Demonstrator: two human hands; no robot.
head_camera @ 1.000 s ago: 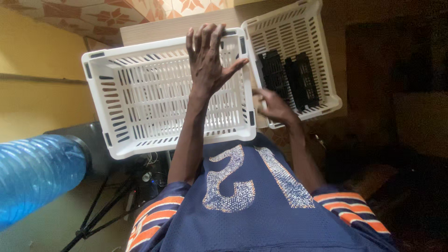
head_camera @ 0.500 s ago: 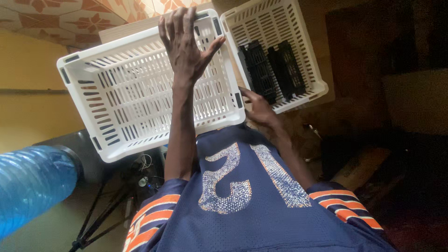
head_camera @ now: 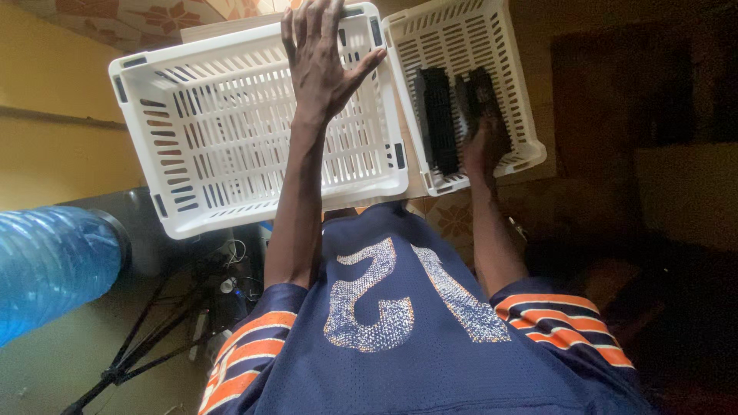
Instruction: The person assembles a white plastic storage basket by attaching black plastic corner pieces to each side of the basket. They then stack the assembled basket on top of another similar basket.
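overhead, left hand (head_camera: 323, 65) lies spread flat, gripping nothing, in the large white basket (head_camera: 192, 207); right hand (head_camera: 484, 146) touches black blocks (head_camera: 438, 115) in the smaller basket (head_camera: 523, 100), grip unclear.

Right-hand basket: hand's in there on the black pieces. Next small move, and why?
Probably close the right hand on the nearer black slatted piece and lift it. The hand is inside the smaller white basket, on the pieces, though whether it grips one is unclear. The left hand lies spread, open, over the large white basket, which looks empty.
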